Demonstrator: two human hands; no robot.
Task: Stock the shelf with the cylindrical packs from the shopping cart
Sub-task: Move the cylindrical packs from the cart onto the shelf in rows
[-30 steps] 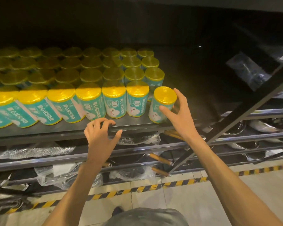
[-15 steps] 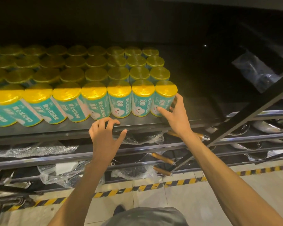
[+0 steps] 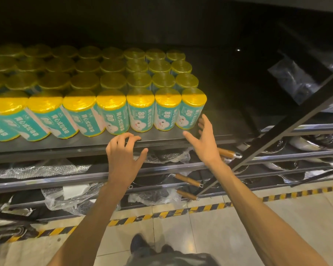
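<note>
- The right hand (image 3: 206, 139) is wide in its grip, fingers spread and holding nothing, just off the rightmost front pack (image 3: 191, 110) on the shelf (image 3: 46, 148).
- The left hand (image 3: 124, 154) rests its curled fingertips on the shelf's front edge, gripping no pack.
- The cylindrical packs (image 3: 140, 110) stand upright in tight rows just beyond both grips, yellow film tops, teal labels with "80".
- They look like rolled bags in thin wrap: probably light, a little soft, the film likely slippery.
- Best taken round the teal mid-body, thumb opposite fingers; a top pinch might tear or slip.
- The shopping cart is not in view.
- Pans with wooden handles (image 3: 187, 180) lie below the grips.
</note>
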